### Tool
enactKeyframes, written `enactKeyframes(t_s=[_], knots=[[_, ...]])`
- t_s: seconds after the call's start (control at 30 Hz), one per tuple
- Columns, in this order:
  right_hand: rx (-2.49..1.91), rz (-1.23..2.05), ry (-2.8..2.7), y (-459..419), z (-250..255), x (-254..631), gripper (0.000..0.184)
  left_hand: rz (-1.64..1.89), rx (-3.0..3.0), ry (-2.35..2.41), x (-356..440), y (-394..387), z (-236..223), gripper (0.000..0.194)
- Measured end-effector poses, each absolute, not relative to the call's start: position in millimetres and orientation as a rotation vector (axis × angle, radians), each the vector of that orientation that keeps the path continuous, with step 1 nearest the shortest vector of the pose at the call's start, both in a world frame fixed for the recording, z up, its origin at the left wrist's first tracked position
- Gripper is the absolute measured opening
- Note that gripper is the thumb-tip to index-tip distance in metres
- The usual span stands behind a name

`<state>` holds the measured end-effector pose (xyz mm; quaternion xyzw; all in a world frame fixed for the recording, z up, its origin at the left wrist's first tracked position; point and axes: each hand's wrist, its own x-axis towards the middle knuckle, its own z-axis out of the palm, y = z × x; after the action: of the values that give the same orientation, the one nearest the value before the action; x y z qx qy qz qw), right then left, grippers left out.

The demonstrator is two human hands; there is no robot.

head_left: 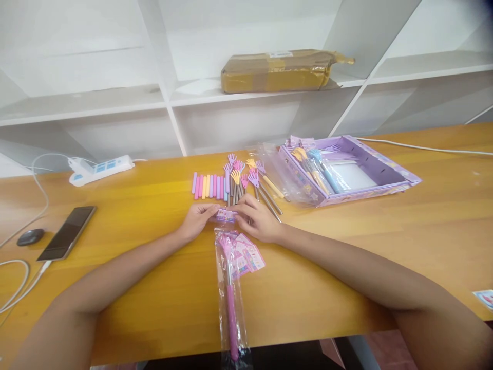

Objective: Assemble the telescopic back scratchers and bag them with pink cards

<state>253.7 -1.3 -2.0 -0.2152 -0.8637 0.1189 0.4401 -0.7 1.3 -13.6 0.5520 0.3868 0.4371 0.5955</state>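
Between my left hand [197, 221] and my right hand [257, 218] is a small printed card [226, 215], pinched by the fingers of both. Just below it lies a pink back scratcher [231, 303] in a clear plastic bag, its handle end reaching past the table's front edge. Several more printed cards [250, 255] are fanned out partly under that bag. Beyond my hands, loose hand-shaped scratcher heads on metal rods [253, 178] lie in a cluster. A row of pink, purple and yellow handle sleeves [208, 186] is left of them.
A purple display box [400, 180] with bagged scratchers [316, 167] stands at the back right, beside clear plastic bags [269, 149]. On the left are a phone [67, 234], a mouse [31, 237], a power strip [102, 169] and white cables. A taped carton [277, 72] rests on the shelf.
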Motion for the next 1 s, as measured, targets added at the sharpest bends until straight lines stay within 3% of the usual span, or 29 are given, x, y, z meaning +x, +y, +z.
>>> enactKeyframes(t_s=[0.3,0.5,0.67,0.9,1.0], knots=[[-0.466,0.200,-2.253,-1.4,-7.6,253.3,0.026,0.987,1.215,0.869,2.5,0.8,-5.1,0.044],[-0.500,0.233,-2.216,-1.5,-8.1,253.0,0.040,1.034,1.210,0.850,3.1,1.0,-6.7,0.040],[-0.462,0.271,-2.221,-0.4,-9.6,254.0,0.033,1.016,1.234,0.898,2.9,0.5,-6.7,0.047],[-0.591,0.379,-2.100,-2.9,-4.4,254.4,0.045,0.961,1.243,0.829,3.2,-1.2,-0.7,0.049],[-0.507,0.385,-2.070,-3.2,-2.1,253.7,0.039,0.952,1.252,0.824,3.3,-1.0,-2.3,0.051]])
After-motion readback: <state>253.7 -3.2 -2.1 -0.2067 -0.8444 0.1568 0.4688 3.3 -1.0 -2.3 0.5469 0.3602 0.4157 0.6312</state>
